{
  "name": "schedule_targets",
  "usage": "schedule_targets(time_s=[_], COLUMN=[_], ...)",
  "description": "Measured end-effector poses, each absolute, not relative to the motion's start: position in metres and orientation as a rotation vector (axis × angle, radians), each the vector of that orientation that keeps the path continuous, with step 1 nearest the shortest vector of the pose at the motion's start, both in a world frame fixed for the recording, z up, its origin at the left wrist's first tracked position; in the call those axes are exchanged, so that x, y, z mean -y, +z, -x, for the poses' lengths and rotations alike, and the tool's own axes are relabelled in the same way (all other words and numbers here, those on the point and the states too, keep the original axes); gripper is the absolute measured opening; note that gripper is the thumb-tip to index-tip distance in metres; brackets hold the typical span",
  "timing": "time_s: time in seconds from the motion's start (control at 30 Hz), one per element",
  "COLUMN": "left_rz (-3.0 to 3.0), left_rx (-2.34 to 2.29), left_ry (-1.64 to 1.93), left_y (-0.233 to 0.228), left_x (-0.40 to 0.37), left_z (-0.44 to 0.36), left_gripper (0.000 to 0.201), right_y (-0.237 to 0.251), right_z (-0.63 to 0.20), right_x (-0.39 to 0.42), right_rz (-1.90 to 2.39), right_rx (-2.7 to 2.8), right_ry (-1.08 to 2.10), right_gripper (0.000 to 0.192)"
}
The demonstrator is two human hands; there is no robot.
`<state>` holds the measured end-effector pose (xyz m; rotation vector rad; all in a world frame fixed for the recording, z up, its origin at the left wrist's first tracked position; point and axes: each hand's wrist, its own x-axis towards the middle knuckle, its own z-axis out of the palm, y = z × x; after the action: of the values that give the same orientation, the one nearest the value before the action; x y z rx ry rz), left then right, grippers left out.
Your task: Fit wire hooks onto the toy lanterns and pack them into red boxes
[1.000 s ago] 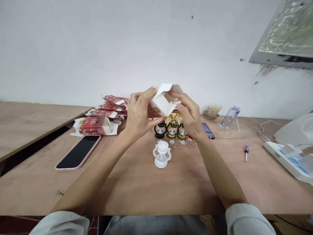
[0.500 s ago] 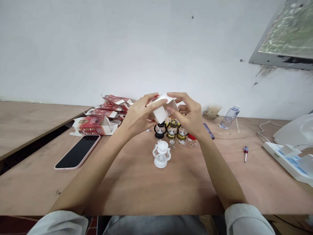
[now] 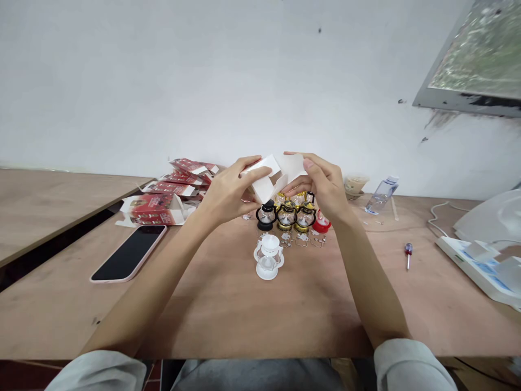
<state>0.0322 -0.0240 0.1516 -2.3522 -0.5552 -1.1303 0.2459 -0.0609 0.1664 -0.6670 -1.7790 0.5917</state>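
Observation:
Above the table's middle, my left hand [image 3: 236,190] grips a small cardboard box [image 3: 264,185], its white flaps towards me. My right hand [image 3: 325,182] pinches the box's large white end flap, thumb on top and fingers behind, with the flap folded outward. The box's printed sides are mostly hidden by my left hand. Below the hands a white mini lantern [image 3: 269,257] stands upright on the wood. Behind it are a black lantern [image 3: 266,215], several gold-and-black lanterns [image 3: 287,215] and a red lantern [image 3: 322,221], partly covered by my right hand.
Several red printed boxes [image 3: 152,209] lie at the left, behind a phone [image 3: 129,253]. Small metal hooks [image 3: 302,239] lie before the lanterns. Rightward are a cup [image 3: 355,184], a water bottle [image 3: 382,194], a screwdriver [image 3: 408,255] and a power strip [image 3: 476,271].
My right hand has pulled the box's end flap outward to the right, and its fingers now hold that flap. My left hand still holds the box at nearly the same place.

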Motion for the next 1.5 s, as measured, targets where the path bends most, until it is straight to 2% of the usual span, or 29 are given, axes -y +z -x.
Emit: schedule_targets(time_s=[0.2, 0.37, 0.57, 0.77, 1.1, 1.27, 1.5], left_rz=[2.354, 2.382, 2.333, 2.345, 2.369, 2.397, 2.395], left_rx=[0.572, 0.567, 0.6, 0.624, 0.685, 0.529, 0.516], left_ry=[-1.024, -1.118, -0.955, -0.949, -0.884, -0.959, -0.948], left_y=[0.151, 0.152, 0.156, 0.157, 0.16, 0.16, 0.158], left_x=[0.024, 0.026, 0.032, 0.032, 0.036, 0.039, 0.04], left_z=[-0.031, -0.032, -0.029, -0.028, -0.026, -0.031, -0.033], left_gripper=[0.051, 0.075, 0.056, 0.053, 0.049, 0.055, 0.048], right_y=[0.168, 0.165, 0.164, 0.169, 0.166, 0.169, 0.169], right_z=[-0.245, -0.237, -0.236, -0.242, -0.235, -0.241, -0.245], right_x=[0.066, 0.066, 0.067, 0.073, 0.071, 0.069, 0.066], right_rz=[0.793, 0.812, 0.836, 0.752, 0.785, 0.721, 0.717], right_rx=[1.819, 1.778, 1.773, 1.857, 1.796, 1.79, 1.803], right_ry=[0.646, 0.565, 0.572, 0.695, 0.658, 0.693, 0.741], right_gripper=[0.048, 0.052, 0.047, 0.045, 0.044, 0.042, 0.043])
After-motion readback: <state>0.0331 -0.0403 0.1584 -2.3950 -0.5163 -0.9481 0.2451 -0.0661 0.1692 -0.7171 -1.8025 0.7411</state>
